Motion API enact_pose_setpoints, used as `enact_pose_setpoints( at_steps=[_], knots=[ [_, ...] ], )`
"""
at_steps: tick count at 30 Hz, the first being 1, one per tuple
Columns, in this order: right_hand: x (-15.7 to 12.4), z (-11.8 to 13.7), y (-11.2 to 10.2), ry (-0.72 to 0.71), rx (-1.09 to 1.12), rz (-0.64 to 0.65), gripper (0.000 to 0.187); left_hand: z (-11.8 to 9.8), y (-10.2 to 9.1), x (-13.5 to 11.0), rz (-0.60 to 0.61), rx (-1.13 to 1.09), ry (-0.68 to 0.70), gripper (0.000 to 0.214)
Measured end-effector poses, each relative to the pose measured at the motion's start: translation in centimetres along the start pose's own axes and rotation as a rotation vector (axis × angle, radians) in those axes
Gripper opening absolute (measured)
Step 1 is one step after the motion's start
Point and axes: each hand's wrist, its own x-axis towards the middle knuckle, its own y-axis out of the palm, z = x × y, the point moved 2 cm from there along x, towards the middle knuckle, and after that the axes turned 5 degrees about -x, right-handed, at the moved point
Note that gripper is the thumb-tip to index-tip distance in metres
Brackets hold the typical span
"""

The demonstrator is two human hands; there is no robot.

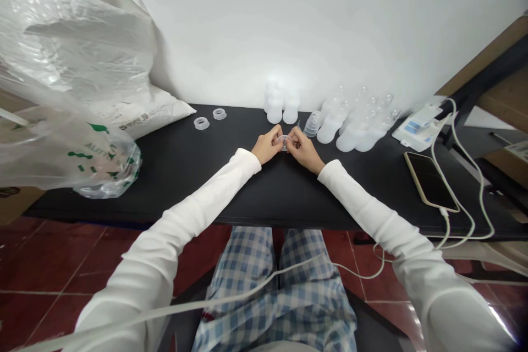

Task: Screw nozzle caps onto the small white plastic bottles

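Observation:
My left hand [268, 144] and my right hand [304, 149] meet over the middle of the black table. Between them they pinch a clear plastic ring [284, 138], with the thumbs pressed at its middle. Something small and clear seems to sit inside the ring, but the fingers partly hide it. Two similar clear rings [202, 123] lie apart on the table to the left. Just right of my right hand is a stack of clear domed caps [312, 124]. Beyond it stands a group of frosted white bottles [355, 133] with clear domed tops.
More frosted white bottles [275, 112] stand against the wall behind my hands. Large plastic bags [103, 148] take up the left end. At right are a phone [432, 181] on a charging cable, a white power strip [418, 127] and loose cables. One cable crosses my lap.

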Motion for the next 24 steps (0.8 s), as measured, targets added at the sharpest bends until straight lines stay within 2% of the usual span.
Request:
enact_pose_setpoints(
  at_steps=[8, 12, 19, 24],
  knots=[
    [0.44, -0.57, -0.16, 0.01, 0.092, 0.036, 0.03, 0.34, 0.2, -0.06, -0.002, 0.024, 0.014, 0.005],
    [0.44, -0.63, -0.23, 0.002, 0.113, 0.021, 0.036, 0.43, 0.07, -0.03, 0.058, -0.021, 0.029, 0.008],
    [0.13, -0.16, -0.36, -0.002, 0.017, 0.004, 0.031, 0.5, 0.06, 0.01, 0.084, -0.032, 0.008, 0.009],
    [0.2, -0.4, -0.21, 0.02, 0.042, 0.009, 0.029, 0.24, 0.07, -0.03, 0.073, 0.009, 0.012, 0.006]
  ],
)
